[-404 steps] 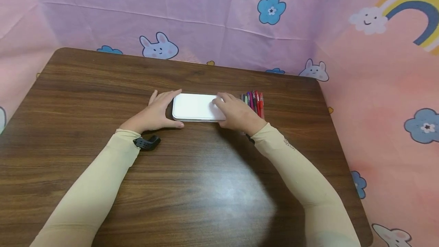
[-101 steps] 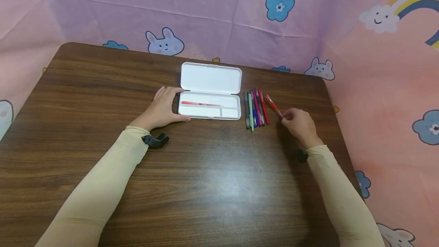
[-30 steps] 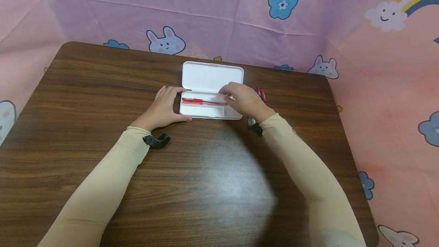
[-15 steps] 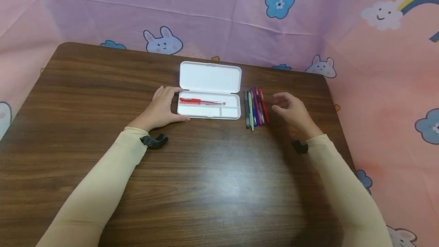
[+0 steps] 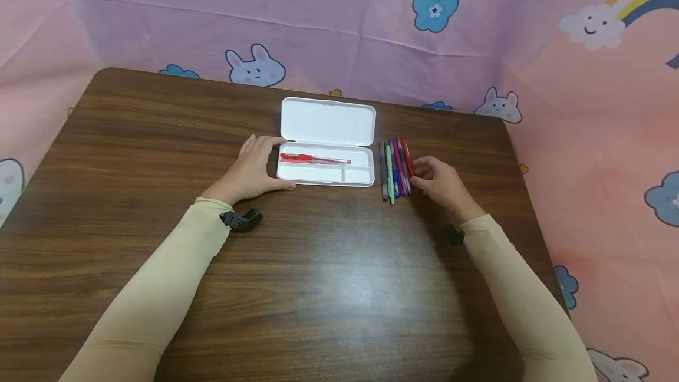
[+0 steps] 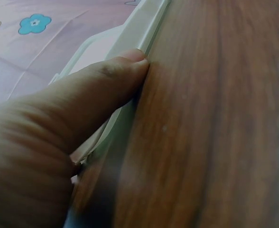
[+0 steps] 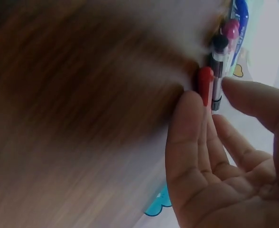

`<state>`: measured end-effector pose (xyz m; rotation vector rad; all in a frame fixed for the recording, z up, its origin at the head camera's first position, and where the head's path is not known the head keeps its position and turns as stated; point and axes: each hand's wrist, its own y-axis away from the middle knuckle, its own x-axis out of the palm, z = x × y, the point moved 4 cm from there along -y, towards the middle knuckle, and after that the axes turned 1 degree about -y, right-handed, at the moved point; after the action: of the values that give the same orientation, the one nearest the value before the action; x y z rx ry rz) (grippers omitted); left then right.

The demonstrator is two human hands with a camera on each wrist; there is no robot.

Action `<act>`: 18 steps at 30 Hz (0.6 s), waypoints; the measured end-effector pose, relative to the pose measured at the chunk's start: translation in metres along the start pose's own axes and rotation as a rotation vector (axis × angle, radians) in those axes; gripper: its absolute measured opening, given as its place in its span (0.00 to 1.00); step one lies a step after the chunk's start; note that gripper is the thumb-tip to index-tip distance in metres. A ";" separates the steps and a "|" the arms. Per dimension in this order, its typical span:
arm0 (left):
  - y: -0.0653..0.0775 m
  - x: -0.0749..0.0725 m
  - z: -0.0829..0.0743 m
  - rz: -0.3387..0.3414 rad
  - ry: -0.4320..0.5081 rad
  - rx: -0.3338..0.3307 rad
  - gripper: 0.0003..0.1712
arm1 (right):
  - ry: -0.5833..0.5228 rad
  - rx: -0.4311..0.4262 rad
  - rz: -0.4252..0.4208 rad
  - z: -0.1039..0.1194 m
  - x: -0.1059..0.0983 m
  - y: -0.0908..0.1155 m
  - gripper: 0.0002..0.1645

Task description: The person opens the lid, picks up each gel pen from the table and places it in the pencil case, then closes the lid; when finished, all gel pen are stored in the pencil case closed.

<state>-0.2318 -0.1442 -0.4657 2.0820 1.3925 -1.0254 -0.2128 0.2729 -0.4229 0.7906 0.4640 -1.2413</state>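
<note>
A white pencil case [image 5: 328, 122] lies with its lid raised; in its long rear compartment is a red pen [image 5: 302, 158], with paler red just beneath it. My left hand [image 5: 249, 170] holds the case's left end, thumb along the front edge and index finger at the rear corner. In the left wrist view the thumb [image 6: 106, 80] presses the white side. My right hand [image 5: 442, 181] is at the outermost red pen [image 5: 408, 155] of a row. Seen from the right wrist, its fingertips lie by that red pen [image 7: 205, 85], while the thumb stands apart from it.
Left of that red pen lie several more pens, among them a green pen [image 5: 390, 175] and a grey pen [image 5: 384, 173]. The case's front part has a small divider [image 5: 343, 175]. A patterned cloth [image 5: 318, 16] hangs behind the wooden table [image 5: 307, 270].
The case, closed at first, was opened, and a red pen went into it from the right hand. Over the last half second that hand moved left to the row's red pen.
</note>
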 end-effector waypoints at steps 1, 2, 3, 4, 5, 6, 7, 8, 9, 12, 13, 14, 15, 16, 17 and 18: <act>0.000 0.000 0.001 -0.001 0.001 0.001 0.63 | 0.005 0.000 0.000 0.001 0.001 -0.001 0.23; 0.000 0.000 0.001 -0.001 0.000 0.002 0.63 | 0.015 -0.005 -0.003 0.001 0.001 -0.001 0.23; 0.000 0.000 0.001 -0.002 0.001 0.002 0.63 | 0.025 -0.012 -0.006 0.001 0.002 -0.002 0.22; 0.000 0.001 0.001 -0.002 0.001 0.004 0.63 | 0.032 -0.016 -0.010 0.001 0.002 -0.002 0.22; -0.001 0.001 0.001 -0.003 0.002 0.004 0.63 | 0.040 -0.019 -0.013 0.000 0.002 -0.001 0.22; -0.001 0.001 0.001 -0.002 0.003 0.004 0.63 | 0.045 -0.018 -0.016 0.000 0.002 -0.001 0.21; -0.001 0.001 0.001 -0.002 0.003 0.002 0.63 | 0.048 -0.016 -0.018 -0.001 0.001 -0.001 0.21; -0.001 0.001 0.001 -0.002 0.005 0.001 0.63 | 0.053 -0.014 -0.018 -0.002 0.001 -0.001 0.21; 0.000 0.001 0.001 -0.002 0.006 0.000 0.63 | 0.057 -0.007 -0.017 -0.003 0.001 -0.001 0.21; 0.000 0.001 0.002 -0.002 0.008 -0.002 0.63 | 0.082 0.013 -0.020 -0.005 0.000 -0.001 0.20; 0.000 0.001 0.002 -0.003 0.008 -0.002 0.63 | 0.091 0.015 -0.021 -0.006 -0.001 -0.001 0.20; 0.000 0.001 0.002 -0.004 0.008 -0.001 0.63 | 0.101 0.019 -0.022 -0.006 -0.002 -0.001 0.20; 0.000 0.001 0.002 -0.005 0.006 0.001 0.63 | 0.106 0.021 -0.025 -0.007 -0.002 0.000 0.19; 0.000 0.001 0.002 -0.006 0.004 0.003 0.63 | 0.114 0.023 -0.027 -0.007 -0.003 0.000 0.18; 0.000 0.002 0.003 -0.007 0.003 0.005 0.63 | 0.117 0.028 -0.028 -0.007 -0.004 0.000 0.17; -0.001 0.002 0.003 -0.008 0.001 0.008 0.63 | 0.125 0.033 -0.030 -0.008 -0.004 0.001 0.17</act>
<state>-0.2330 -0.1450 -0.4688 2.0844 1.4009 -1.0349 -0.2127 0.2817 -0.4251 0.8954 0.5592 -1.2343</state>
